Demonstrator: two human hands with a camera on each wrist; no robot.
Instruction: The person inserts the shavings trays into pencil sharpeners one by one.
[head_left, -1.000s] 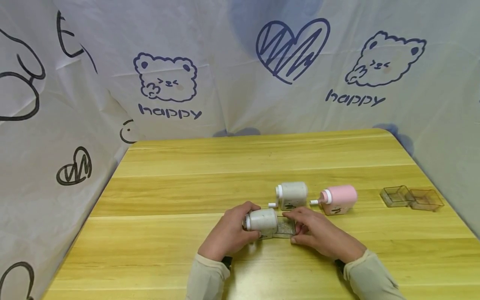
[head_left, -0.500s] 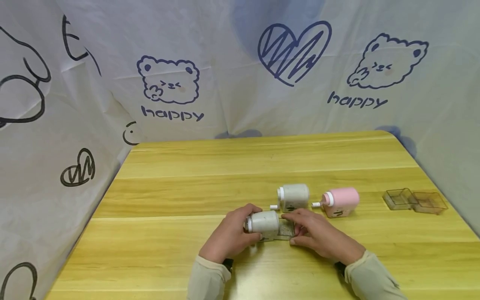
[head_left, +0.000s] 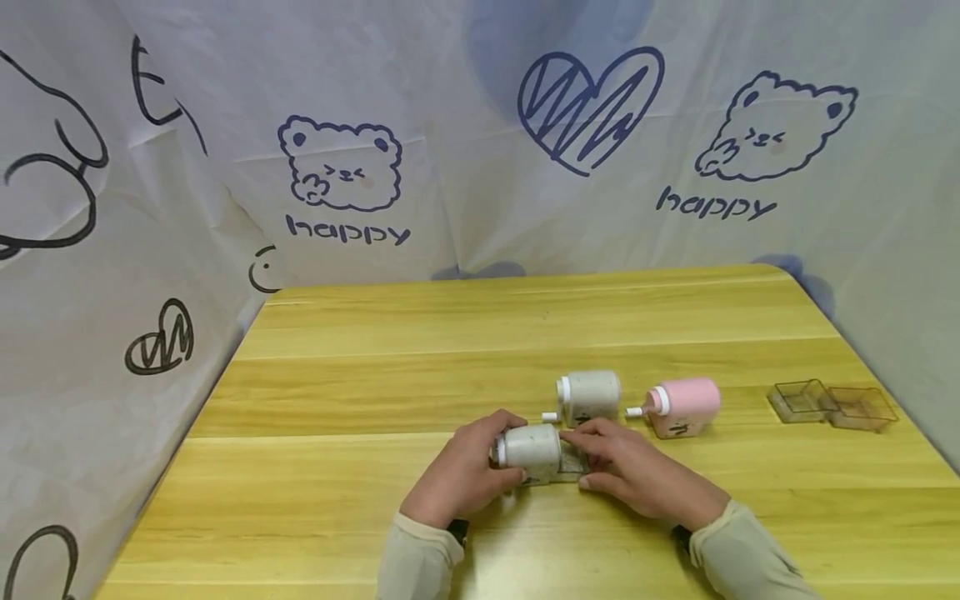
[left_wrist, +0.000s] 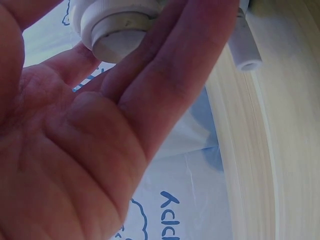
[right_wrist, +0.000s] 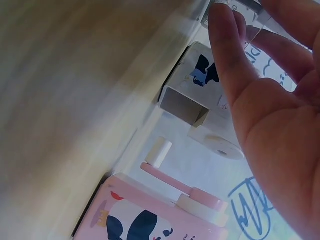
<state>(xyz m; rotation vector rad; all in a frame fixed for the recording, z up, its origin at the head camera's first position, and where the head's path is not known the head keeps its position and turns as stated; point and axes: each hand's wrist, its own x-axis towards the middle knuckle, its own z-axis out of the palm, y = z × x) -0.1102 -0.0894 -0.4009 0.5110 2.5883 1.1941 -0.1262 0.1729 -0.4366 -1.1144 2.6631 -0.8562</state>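
Gripping the sharpener (head_left: 531,448) with our left hand (head_left: 467,477), we pinch the drawer (head_left: 572,463) beside it with our right hand (head_left: 628,468); straight alignment seems wise.

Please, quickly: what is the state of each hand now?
Left hand: closed, holding the nearer gray hand-crank pencil sharpener.
Right hand: closed, pinching the transparent drawer.

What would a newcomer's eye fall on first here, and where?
Probably the pink sharpener, standing out on the wooden table, right of centre. Nearer, the left hand grips a grey sharpener while the right hand pinches a clear tray beside it. Behind, a large scribbled heart marks the white cloth.
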